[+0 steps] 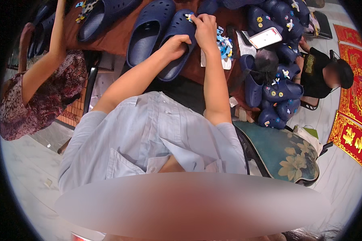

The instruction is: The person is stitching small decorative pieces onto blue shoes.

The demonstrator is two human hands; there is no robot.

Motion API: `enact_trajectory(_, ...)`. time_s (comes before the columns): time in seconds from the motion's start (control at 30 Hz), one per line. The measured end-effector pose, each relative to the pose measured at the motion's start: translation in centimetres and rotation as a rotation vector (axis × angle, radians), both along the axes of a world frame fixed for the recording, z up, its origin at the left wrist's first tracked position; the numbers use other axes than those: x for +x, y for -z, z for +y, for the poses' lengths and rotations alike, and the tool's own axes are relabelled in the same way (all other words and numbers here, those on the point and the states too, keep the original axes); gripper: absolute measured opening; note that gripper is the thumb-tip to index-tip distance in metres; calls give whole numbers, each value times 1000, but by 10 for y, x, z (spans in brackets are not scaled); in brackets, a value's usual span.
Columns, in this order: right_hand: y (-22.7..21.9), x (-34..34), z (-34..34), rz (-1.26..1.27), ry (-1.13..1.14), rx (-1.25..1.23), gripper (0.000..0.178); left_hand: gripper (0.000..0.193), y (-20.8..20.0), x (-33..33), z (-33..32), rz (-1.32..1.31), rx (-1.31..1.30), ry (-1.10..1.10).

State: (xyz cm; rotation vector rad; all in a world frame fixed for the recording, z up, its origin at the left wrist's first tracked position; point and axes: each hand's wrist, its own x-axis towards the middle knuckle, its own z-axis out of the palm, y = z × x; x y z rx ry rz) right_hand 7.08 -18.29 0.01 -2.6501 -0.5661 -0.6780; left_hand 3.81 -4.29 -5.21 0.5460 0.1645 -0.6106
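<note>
A navy blue clog [173,69] with a holed upper lies on the brown-covered table, its toe pointing away from me. My left hand [175,47] is closed on the clog at its opening, thumb on top and the other fingers hidden inside. Over the toe, my right hand [205,29] pinches a small white, blue and yellow shoe charm [188,17] against the upper. Just left lies a second navy clog [149,30] with no charms on its upper. Beside my right wrist, a cluster of blue and white charms [225,45] rests on a white sheet.
On the right, a heap of navy clogs [283,90] with charms edges the table, a white phone [266,37] on it. A person in black [319,74] sits beyond. Another person's arm [48,66] reaches over the left side. A floral padded seat [283,150] stands at right.
</note>
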Motion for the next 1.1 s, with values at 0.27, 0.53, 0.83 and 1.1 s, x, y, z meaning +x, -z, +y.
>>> enact_trajectory(0.27, -9, 5, 6, -5, -18, -242, 25, 16, -11, -5, -1, 41, 14, -45)
enact_trajectory(0.53, -13, 8, 18, 18, 56, -412, 24, 6, -6, -1, -1, -72, 3, -41)
enact_trajectory(0.83, -5, -10, 15, -24, 78, -41, 29, 8, -12, -5, -2, -68, 61, -50)
enact_trajectory(1.1, 10, -30, 3, -58, 152, 389, 40, 17, -17, -7, -2, -41, 30, -85)
